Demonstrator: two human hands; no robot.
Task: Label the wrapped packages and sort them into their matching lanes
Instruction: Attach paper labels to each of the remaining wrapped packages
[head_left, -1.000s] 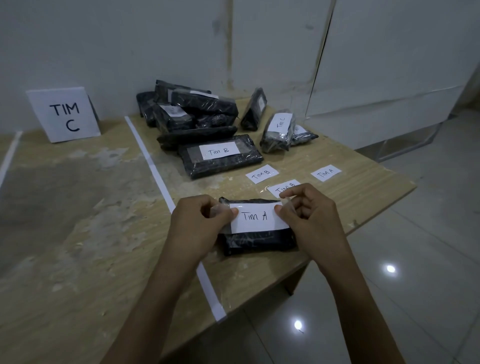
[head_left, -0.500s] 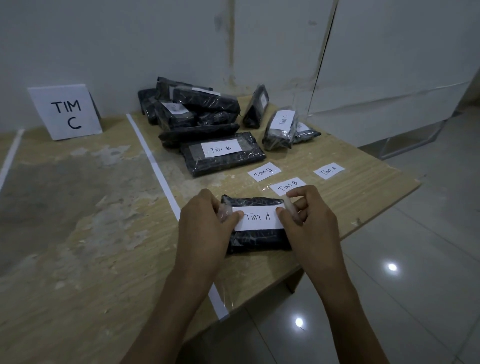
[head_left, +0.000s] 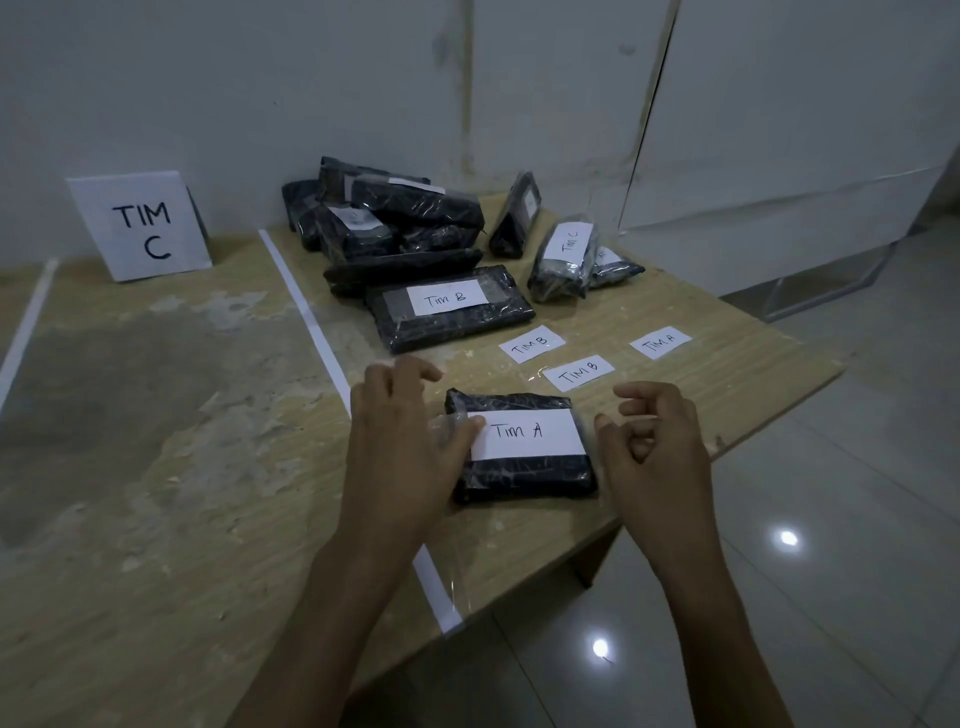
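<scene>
left hand (head_left: 405, 447) thumb pressing the one Tim A package (head_left: 524, 475), right hand (head_left: 654, 441) grip released, three loose labels (head_left: 584, 372) beyond

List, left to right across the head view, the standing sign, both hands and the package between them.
White standing card sign marked TIM C → left hand → black plastic-wrapped package labelled Tim A → right hand. The white tape lane line is left out, since it runs under the left hand.
</scene>
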